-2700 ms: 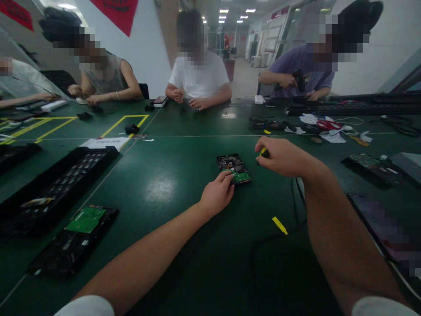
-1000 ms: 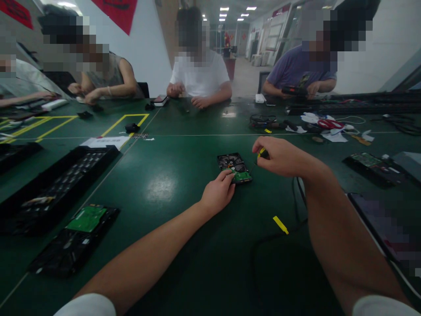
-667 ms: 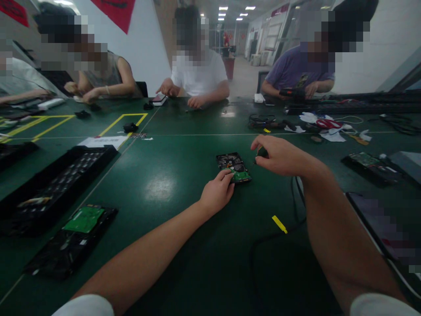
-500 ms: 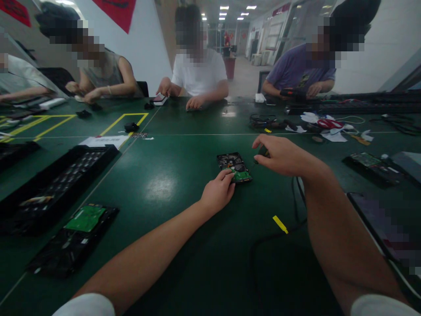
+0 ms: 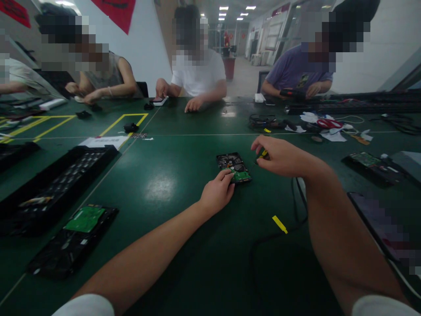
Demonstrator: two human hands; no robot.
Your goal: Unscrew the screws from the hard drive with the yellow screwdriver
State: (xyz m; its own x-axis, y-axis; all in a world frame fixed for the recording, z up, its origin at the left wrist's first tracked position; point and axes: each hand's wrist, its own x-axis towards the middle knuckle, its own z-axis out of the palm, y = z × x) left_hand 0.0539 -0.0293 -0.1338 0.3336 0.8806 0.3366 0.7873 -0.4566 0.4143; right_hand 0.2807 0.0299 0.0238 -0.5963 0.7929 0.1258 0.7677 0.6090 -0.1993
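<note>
A hard drive with a green circuit board (image 5: 241,176) lies on the green table (image 5: 184,158) in front of me. My left hand (image 5: 219,193) rests its closed fingertips on the drive's lower left edge. Just right of the drive, my right hand (image 5: 274,153) is curled around a small black and yellow tool (image 5: 263,155), mostly hidden by the fingers. The tool is held above the table, apart from the drive. A second drive with a green board (image 5: 85,219) lies at the lower left.
A long black tray (image 5: 62,180) stands at the left. A yellow tag (image 5: 280,224) on a black cable lies near my right forearm. Another drive (image 5: 368,160) and a dark tablet-like device (image 5: 378,219) are at the right. Several people sit across the table.
My right hand has turned the tool slightly, so more of its yellow part shows. My left hand and the drive have stayed in place.
</note>
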